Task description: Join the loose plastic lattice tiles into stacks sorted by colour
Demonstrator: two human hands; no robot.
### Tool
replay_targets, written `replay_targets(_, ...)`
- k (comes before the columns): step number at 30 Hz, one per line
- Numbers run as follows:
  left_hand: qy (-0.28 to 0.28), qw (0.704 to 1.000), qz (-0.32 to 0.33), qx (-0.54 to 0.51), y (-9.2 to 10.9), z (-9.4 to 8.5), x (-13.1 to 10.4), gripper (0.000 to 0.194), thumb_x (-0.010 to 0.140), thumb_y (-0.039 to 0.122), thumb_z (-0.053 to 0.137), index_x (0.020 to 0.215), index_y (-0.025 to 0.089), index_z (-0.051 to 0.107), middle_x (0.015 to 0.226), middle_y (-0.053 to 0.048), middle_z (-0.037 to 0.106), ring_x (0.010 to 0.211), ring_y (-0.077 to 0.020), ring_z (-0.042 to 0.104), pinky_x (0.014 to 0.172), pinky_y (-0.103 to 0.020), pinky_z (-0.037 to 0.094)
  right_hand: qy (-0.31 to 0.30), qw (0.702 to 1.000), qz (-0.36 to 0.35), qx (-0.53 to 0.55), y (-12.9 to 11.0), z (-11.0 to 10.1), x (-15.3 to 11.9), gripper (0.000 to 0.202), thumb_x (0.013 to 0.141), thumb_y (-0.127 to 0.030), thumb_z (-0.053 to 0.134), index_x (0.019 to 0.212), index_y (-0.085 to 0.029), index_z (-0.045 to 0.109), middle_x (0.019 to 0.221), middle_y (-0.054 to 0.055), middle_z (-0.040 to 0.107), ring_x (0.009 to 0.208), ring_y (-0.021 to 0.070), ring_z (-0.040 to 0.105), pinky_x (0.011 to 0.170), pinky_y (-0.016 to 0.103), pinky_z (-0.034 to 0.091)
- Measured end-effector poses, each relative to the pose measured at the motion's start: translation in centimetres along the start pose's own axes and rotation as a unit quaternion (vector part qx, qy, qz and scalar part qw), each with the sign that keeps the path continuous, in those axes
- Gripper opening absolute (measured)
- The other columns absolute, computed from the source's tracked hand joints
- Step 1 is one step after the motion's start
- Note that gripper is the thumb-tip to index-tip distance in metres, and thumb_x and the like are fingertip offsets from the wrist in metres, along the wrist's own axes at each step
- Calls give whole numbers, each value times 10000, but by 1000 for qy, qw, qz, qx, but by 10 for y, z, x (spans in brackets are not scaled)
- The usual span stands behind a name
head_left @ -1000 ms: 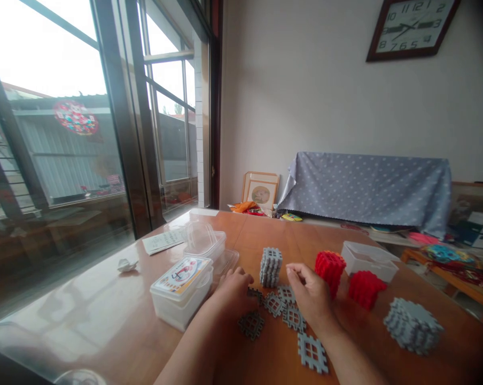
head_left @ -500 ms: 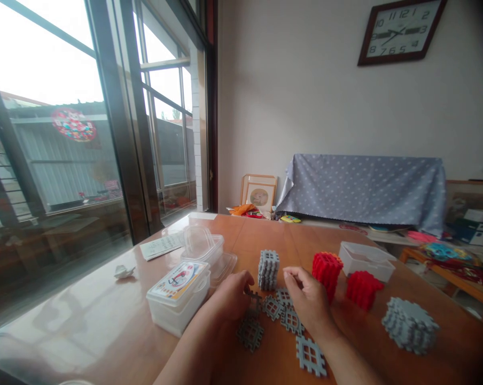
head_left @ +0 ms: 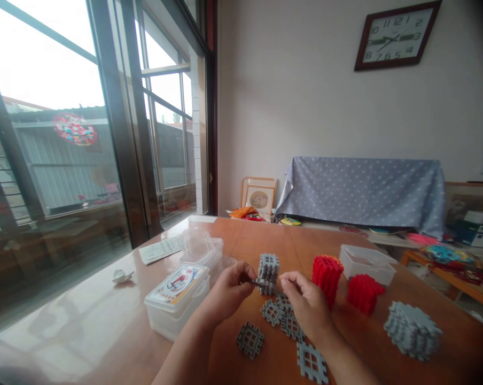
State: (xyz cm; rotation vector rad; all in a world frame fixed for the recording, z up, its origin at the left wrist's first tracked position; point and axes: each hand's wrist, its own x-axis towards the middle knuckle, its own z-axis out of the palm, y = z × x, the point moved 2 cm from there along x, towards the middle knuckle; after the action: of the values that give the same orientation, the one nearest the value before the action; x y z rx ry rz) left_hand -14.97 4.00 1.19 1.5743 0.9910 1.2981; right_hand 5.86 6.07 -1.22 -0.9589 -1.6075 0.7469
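Observation:
My left hand pinches a grey window piece between thumb and fingers, holding it nearly flat in front of a grey stack. Just right of that stack is my right hand, thumb and fingertips close together; whether anything is between them cannot be made out. Loose grey window pieces lie on the table below and between the hands: one at the left, one near my right forearm, and several overlapping ones in the middle, partly hidden by my right hand.
A taller red stack and a lower red stack stand at the right, before an open clear box. A grey stack sits farther right. Lidded box, another clear box and paper sheet are at the left.
My left hand has raised a grey piece from the table and turned it nearly flat, beside the grey stack. My right hand has shifted slightly down. The view has tilted a little.

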Motion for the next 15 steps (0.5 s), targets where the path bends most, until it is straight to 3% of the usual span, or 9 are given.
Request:
replay_targets(8,7,998,8,-58,6,3,0,107,781,133,644,881,167,633,865,-26,655,791,-144,557,738,-265,400,-88,981,124,119,-1,7,-5,391,874,-534,630,1091,-209,658,873,46,716,763,219,662,636,295,494)
replay_targets(15,13,996,5,-90,14,4,-2,88,796,150,617,871,161,663,937,-44,676,857,-163,575,813,-293,427,-85,967,131,201,-5,13,-5,334,831,-479,728,1018,-216,643,957,54,704,888,232,669,771,334,543)
